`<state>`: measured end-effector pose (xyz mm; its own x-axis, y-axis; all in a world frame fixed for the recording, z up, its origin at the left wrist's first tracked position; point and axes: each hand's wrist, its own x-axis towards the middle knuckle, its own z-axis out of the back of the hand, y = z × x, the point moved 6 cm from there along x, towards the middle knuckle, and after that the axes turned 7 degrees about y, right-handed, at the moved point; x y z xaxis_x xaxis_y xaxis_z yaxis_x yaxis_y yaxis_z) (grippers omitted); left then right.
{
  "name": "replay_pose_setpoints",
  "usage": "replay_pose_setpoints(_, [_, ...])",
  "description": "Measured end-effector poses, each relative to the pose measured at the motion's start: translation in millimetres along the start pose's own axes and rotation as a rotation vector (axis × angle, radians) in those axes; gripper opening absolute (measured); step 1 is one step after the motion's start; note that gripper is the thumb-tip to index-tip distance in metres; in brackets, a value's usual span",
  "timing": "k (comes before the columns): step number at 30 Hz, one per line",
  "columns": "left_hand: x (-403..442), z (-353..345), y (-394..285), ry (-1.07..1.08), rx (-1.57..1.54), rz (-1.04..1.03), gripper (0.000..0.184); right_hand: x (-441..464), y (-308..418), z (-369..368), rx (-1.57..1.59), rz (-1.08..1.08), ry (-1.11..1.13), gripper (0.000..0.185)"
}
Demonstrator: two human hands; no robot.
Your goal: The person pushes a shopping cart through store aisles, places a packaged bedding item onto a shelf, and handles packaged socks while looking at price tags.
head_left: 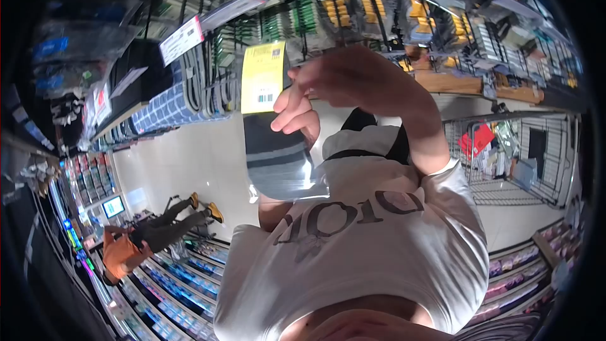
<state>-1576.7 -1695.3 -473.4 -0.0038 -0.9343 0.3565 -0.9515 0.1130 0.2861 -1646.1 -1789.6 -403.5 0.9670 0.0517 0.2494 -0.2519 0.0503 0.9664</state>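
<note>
My left hand grips a pack of socks, its fingers curled over the right edge. The pack is dark grey with lighter stripes, in clear plastic, under a yellow label with a barcode. From the right, my right hand reaches across, partly in front of the left. Its fingertips are at the upper right edge of the pack. Shadow and overlap hide whether they pinch it.
Ahead hang racks of packaged goods with price tags. Folded blue checked cloth lies at left. A wire shopping cart with items stands right. A person in an orange top is farther off at lower left, beside shelves.
</note>
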Motion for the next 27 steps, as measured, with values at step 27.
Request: replay_pose_setpoints(27, [-5, -45, -22, 0.176, 0.217, -0.014, 0.044, 21, 30, -84, -0.832, 0.047, -0.247, 0.041])
